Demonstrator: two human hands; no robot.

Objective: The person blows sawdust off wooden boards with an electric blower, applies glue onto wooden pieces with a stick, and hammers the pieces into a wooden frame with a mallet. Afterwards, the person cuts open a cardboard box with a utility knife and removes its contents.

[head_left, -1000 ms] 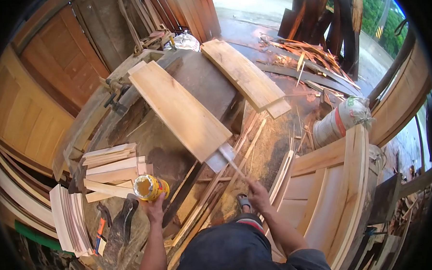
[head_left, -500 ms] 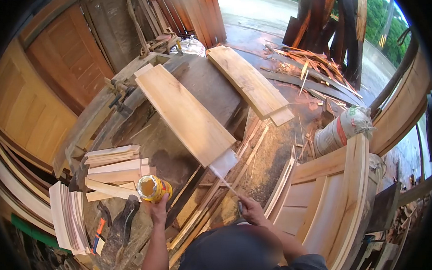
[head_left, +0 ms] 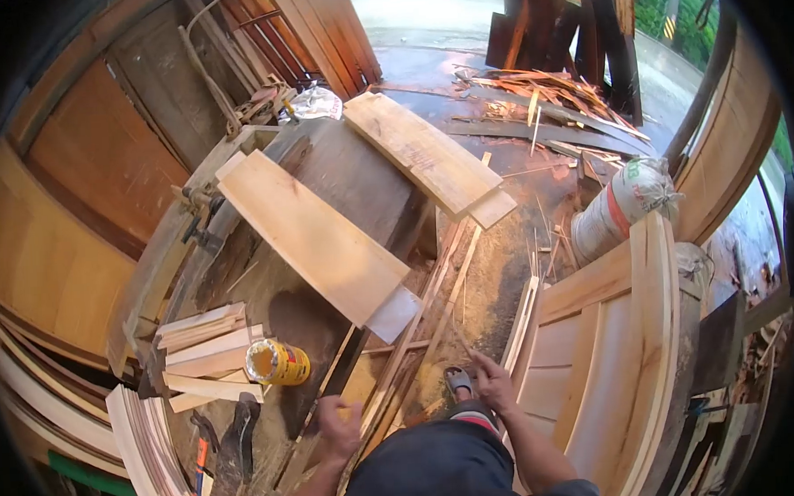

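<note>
My left hand hangs in front of the bench edge, fingers loosely curled with a gap by the thumb, nothing visible in it. Just beyond it a yellow can with a crusted, whitish rim stands on the bench. My right hand is closed around a thin stick, blurred and hard to tell from the wood strips behind. A pale plank lies across the bench, with a whitish flat piece under its near end. A second stack of planks lies farther right.
Small wood pieces are piled left of the can. An orange-handled hammer lies near curved wood strips. Panelled doors lean on my right, near a tied sack. Long strips and sawdust cover the floor between.
The yellow can has gone from my left hand to the bench, and that hand has drawn back toward me. My right hand has moved slightly right, away from the plank's end. The view has shifted.
</note>
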